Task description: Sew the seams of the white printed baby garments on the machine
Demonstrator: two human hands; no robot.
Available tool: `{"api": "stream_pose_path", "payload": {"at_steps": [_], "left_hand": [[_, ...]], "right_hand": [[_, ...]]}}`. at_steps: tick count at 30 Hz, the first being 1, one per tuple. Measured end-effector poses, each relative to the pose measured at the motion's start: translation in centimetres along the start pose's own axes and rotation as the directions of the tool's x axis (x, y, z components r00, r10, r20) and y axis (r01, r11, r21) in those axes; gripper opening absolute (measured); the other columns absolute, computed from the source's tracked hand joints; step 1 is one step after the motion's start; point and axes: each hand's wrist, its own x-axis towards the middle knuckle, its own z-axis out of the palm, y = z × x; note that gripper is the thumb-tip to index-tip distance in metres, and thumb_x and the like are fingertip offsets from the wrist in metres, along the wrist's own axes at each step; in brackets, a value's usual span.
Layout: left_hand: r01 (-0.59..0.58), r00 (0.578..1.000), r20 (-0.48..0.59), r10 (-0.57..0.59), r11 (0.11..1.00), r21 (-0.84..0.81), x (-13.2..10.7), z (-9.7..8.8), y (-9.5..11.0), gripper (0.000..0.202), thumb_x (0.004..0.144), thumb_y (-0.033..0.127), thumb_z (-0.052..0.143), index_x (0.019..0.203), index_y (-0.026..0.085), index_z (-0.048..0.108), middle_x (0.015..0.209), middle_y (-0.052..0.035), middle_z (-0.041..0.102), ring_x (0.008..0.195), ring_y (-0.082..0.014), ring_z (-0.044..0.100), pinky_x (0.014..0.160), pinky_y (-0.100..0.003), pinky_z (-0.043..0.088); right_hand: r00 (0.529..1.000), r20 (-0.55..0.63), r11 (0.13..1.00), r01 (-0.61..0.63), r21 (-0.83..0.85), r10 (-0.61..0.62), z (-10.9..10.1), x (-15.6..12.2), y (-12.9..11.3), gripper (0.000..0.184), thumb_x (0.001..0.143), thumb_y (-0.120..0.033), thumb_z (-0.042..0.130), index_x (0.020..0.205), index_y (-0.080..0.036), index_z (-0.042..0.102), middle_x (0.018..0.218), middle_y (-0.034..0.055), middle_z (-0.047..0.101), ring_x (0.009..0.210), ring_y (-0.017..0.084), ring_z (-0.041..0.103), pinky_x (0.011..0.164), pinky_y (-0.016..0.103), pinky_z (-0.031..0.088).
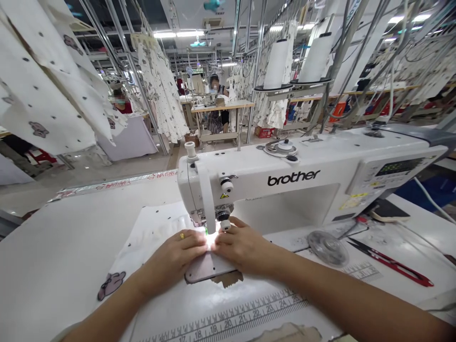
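Observation:
White fabric with dark spots and a printed animal motif (149, 244) lies on the sewing table and runs under the presser foot (213, 223) of a white Brother sewing machine (292, 178). My left hand (174, 260) presses the fabric from the left, its fingertips close to the lit needle area. My right hand (242, 247) comes in from the right, and its fingertips meet the fabric edge beside the foot. Both hands lie nearly flat, fingers together. A metal plate (210, 268) shows just below them. The needle itself is hidden behind the foot and the glare.
Red-handled thread snips (392, 262) and a clear round disc (327, 248) lie right of the machine. A measuring scale (228, 318) runs along the table's front edge. Thread cones (276, 64) stand above, spotted garments (46, 80) hang left, and co-workers (215, 85) sit beyond.

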Motion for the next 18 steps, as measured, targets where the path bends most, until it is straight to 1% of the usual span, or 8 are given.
{"api": "stream_pose_path", "payload": {"at_steps": [2, 5, 8, 10, 13, 15, 18], "left_hand": [[0.018, 0.999, 0.036, -0.017, 0.999, -0.03, -0.4, -0.1, 0.0, 0.036, 0.096, 0.007, 0.041, 0.123, 0.02, 0.061, 0.118, -0.0067, 0.069, 0.117, -0.0188, 0.06, 0.098, -0.035, 0.053], [0.012, 1.0, 0.013, -0.012, 0.999, -0.044, -0.7, 0.0, -0.2, 0.039, 0.096, 0.008, 0.041, 0.127, 0.022, 0.059, 0.118, -0.0063, 0.07, 0.119, -0.0199, 0.061, 0.098, -0.036, 0.055], [-0.019, 0.999, -0.038, 0.017, 0.998, -0.052, -0.7, 0.4, -0.9, 0.037, 0.097, 0.008, 0.041, 0.125, 0.023, 0.06, 0.117, -0.0059, 0.071, 0.117, -0.0193, 0.063, 0.096, -0.035, 0.057], [-0.021, 0.998, -0.057, 0.018, 0.999, -0.044, -0.5, 0.7, -1.5, 0.036, 0.097, 0.009, 0.042, 0.125, 0.023, 0.06, 0.119, -0.0061, 0.07, 0.117, -0.019, 0.063, 0.096, -0.035, 0.057], [0.006, 0.997, -0.072, -0.007, 1.0, -0.015, -0.3, 1.0, -2.6, 0.034, 0.098, 0.011, 0.042, 0.122, 0.023, 0.063, 0.119, -0.0065, 0.07, 0.114, -0.0191, 0.064, 0.095, -0.035, 0.057], [0.032, 0.997, -0.066, -0.032, 0.999, 0.003, -0.2, 1.2, -3.2, 0.034, 0.098, 0.011, 0.042, 0.121, 0.023, 0.064, 0.117, -0.0063, 0.071, 0.112, -0.0191, 0.066, 0.093, -0.035, 0.058], [0.056, 0.997, -0.049, -0.055, 0.998, 0.017, -0.1, 1.4, -3.7, 0.036, 0.096, 0.009, 0.041, 0.121, 0.024, 0.064, 0.115, -0.006, 0.071, 0.109, -0.0187, 0.067, 0.09, -0.034, 0.059]], "right_hand": [[0.997, 0.028, 0.993, -0.074, 0.097, 0.072, -0.8, -0.3, -0.2, 0.019, 0.099, -0.022, 0.047, 0.101, -0.019, 0.066, 0.091, 0.0012, 0.065, 0.087, 0.016, 0.053, 0.104, 0.036, 0.028], [0.989, 0.09, 0.981, -0.13, 0.144, 0.117, -1.5, -0.4, -0.4, 0.015, 0.097, -0.029, 0.053, 0.101, -0.022, 0.066, 0.093, 0.0, 0.064, 0.092, 0.016, 0.052, 0.11, 0.037, 0.023], [0.981, 0.121, 0.975, -0.168, 0.144, 0.151, -1.4, -0.3, -0.6, 0.018, 0.095, -0.035, 0.057, 0.106, -0.023, 0.064, 0.098, 0.0012, 0.063, 0.1, 0.019, 0.05, 0.113, 0.04, 0.019], [0.976, 0.127, 0.974, -0.194, 0.12, 0.179, -1.1, -0.2, -0.6, 0.026, 0.096, -0.041, 0.056, 0.113, -0.023, 0.062, 0.104, 0.0037, 0.062, 0.106, 0.022, 0.048, 0.114, 0.044, 0.018], [0.963, 0.125, 0.967, -0.248, 0.063, 0.239, -0.6, -0.1, -0.6, 0.041, 0.095, -0.051, 0.055, 0.123, -0.022, 0.057, 0.115, 0.0086, 0.059, 0.116, 0.027, 0.043, 0.114, 0.048, 0.019], [0.959, 0.123, 0.963, -0.263, 0.051, 0.256, -0.3, -0.2, -0.4, 0.044, 0.094, -0.055, 0.053, 0.122, -0.021, 0.056, 0.117, 0.0094, 0.058, 0.119, 0.028, 0.04, 0.113, 0.048, 0.02], [0.965, 0.121, 0.967, -0.244, 0.071, 0.234, -0.1, -0.4, -0.1, 0.044, 0.096, -0.057, 0.049, 0.12, -0.021, 0.056, 0.114, 0.0078, 0.058, 0.119, 0.026, 0.039, 0.114, 0.046, 0.019]]}}
